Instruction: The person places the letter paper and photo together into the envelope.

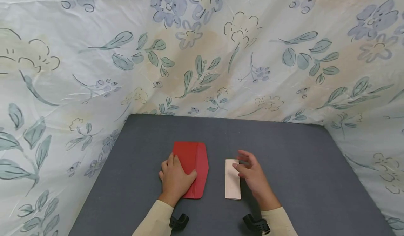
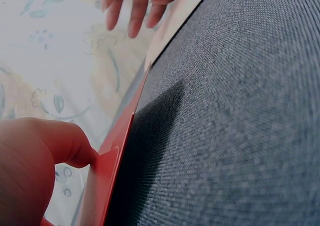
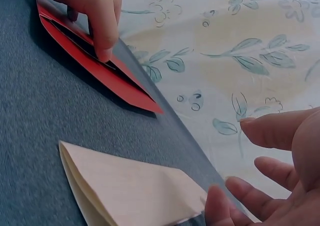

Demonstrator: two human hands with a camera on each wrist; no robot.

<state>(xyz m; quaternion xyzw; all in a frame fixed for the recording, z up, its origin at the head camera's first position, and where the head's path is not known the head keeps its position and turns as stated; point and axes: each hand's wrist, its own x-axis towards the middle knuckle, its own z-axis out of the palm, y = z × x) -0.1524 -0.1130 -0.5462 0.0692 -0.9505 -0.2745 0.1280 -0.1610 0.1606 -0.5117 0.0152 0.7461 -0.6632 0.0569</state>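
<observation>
A red envelope (image 1: pixel 189 159) lies on the left, its flap (image 1: pixel 202 166) folded out to the right. My left hand (image 1: pixel 175 180) holds it, thumb on its face near the opening and fingers at its left edge. In the left wrist view the envelope's near edge (image 2: pixel 112 181) stands slightly off the cloth, with a shadow beneath. A folded sheet of cream paper (image 1: pixel 232 183) lies to the right, its layers (image 3: pixel 80 186) slightly parted in the right wrist view. Over its upper right edge hovers my right hand (image 1: pixel 252 174), fingers loosely spread and holding nothing.
A dark grey cloth surface (image 1: pixel 284 152) lies under everything. White curtain fabric (image 1: pixel 202 71) with printed leaves and flowers rises behind it and at both sides. Each wrist wears a black camera mount, the left one (image 1: pixel 179 222) and the right one (image 1: pixel 256 224).
</observation>
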